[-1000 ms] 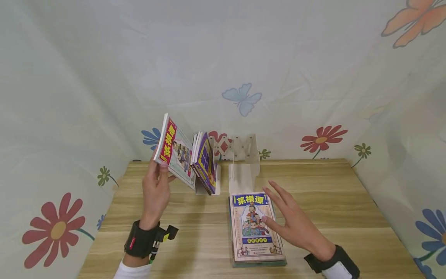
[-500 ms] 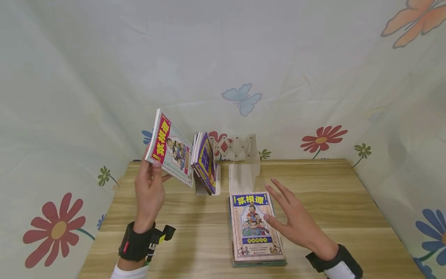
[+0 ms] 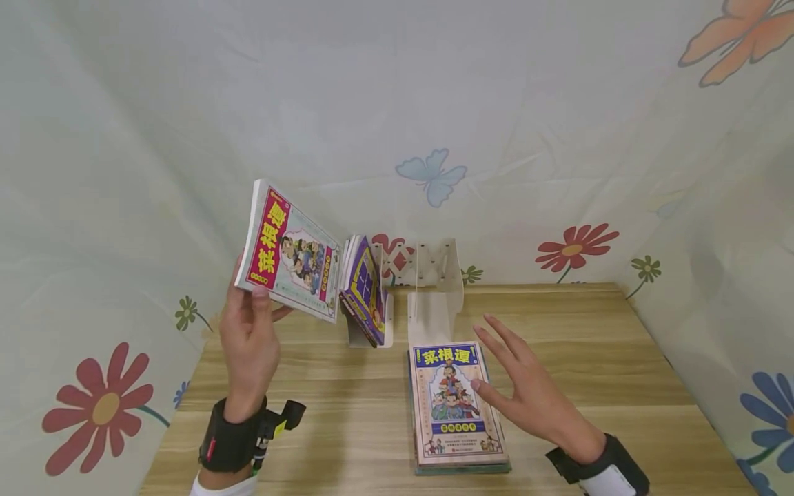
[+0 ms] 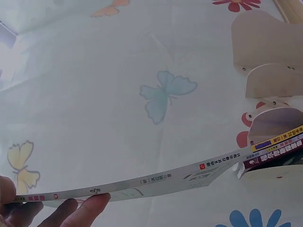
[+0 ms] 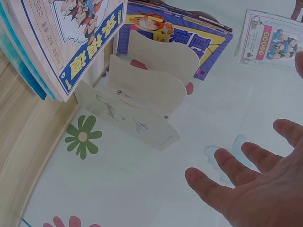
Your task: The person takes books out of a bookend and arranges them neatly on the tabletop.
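Your left hand [image 3: 250, 344] gripping a thin, red-banded, pale-green paperback [image 3: 304, 262], tilted, at nine o'clock in the head view, your right hand [image 3: 530, 393], fingers spread, at three o'clock from the rectangular, beige-and-blue-topped book stack [image 3: 455, 406]

The table [image 3: 589, 358] has a streaked wood-grain top. A whitish, creased cloth [image 3: 310, 89] rises behind its far edge and runs along its left and right edges. Printed on the cloth, a pale blue butterfly [image 3: 435, 180] sits above the middle of the far edge; an orange butterfly [image 3: 752, 31], partly out of view, is high beyond the far right corner. A red flower [image 3: 571, 249] shows above the far edge near that corner, and a green flower [image 3: 646, 270] just outside it. A large red flower [image 3: 103, 409] lies outside the left edge, a blue flower [image 3: 769, 413] outside the right.
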{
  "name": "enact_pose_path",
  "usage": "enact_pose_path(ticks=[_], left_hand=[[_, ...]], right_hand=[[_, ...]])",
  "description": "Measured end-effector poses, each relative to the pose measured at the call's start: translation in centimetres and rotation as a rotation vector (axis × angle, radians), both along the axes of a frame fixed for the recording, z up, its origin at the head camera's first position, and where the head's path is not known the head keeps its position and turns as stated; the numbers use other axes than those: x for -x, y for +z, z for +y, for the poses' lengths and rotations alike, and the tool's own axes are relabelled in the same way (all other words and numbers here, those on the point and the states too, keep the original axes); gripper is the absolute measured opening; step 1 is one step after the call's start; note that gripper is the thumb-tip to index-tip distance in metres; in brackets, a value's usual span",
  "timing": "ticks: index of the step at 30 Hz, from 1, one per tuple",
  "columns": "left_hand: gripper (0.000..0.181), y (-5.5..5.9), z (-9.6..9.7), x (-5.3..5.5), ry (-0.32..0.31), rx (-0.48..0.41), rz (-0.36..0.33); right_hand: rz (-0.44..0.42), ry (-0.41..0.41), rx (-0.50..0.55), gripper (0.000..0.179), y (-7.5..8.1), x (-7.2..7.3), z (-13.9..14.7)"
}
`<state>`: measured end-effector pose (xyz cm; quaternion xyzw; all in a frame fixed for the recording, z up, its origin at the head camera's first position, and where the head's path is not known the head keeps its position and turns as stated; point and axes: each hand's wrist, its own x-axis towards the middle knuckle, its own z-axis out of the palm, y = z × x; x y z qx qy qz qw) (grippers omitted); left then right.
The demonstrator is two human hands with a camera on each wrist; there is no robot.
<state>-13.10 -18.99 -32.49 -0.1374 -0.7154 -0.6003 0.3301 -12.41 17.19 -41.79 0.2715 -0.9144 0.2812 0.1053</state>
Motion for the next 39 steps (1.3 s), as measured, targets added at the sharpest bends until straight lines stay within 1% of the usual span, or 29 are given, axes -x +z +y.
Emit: enact_pose_path(ticks=[1, 2, 5, 8, 11, 14, 17, 20, 24, 26, 30, 34, 39], left_hand=[[0.049, 0.3, 0.2, -0.3, 0.000, 0.000, 0.004], [0.049, 0.5, 0.3, -0.5, 0.000, 0.000, 0.010], [0.050, 0.6, 0.6, -0.8, -0.006, 0.001, 0.013], [0.049, 0.1, 0.6, -0.7, -0.029, -0.014, -0.005], [0.047, -0.8, 0.6, -0.5, -0.055, -0.026, -0.037], [0.048, -1.5, 0.7, -0.3, -0.081, -0.013, -0.061], [0.048, -1.5, 1.2, -0.6, -0.128, 0.004, -0.086], [0.048, -1.0, 1.9, -1.3, -0.188, 0.026, -0.107], [0.048, -0.2, 2.7, -2.2, -0.259, 0.058, -0.119], [0.048, -0.1, 3.1, -2.4, -0.290, 0.066, -0.135], [0.046, -0.1, 3.6, -2.6, -0.346, 0.061, -0.180], [0.046, -0.5, 4.0, -2.7, -0.404, 0.068, -0.206], [0.045, -0.9, 4.4, -2.7, -0.461, 0.075, -0.241]], right_hand=[[0.005, 0.001, 0.001, 0.077, 0.1, 0.0, 0.0], [0.008, 0.000, 0.003, 0.077, 0.2, 0.0, 0.0], [0.025, 0.001, 0.009, 0.077, 0.4, -0.1, -0.1], [0.037, 0.005, 0.015, 0.077, 0.5, -0.1, -0.1], [0.042, 0.012, 0.016, 0.077, 0.6, -0.1, -0.1], [0.042, 0.015, 0.018, 0.078, 0.6, -0.1, -0.1], [0.043, 0.017, 0.024, 0.079, 0.7, -0.2, -0.1], [0.047, 0.018, 0.027, 0.079, 0.9, -0.1, -0.1], [0.056, 0.023, 0.032, 0.080, 1.1, -0.1, -0.1], [0.058, 0.024, 0.035, 0.080, 1.1, -0.1, -0.2], [0.057, 0.019, 0.038, 0.080, 1.1, -0.1, -0.2], [0.058, 0.019, 0.042, 0.080, 1.1, -0.1, -0.1], [0.062, 0.014, 0.044, 0.079, 1.0, -0.2, -0.1]])
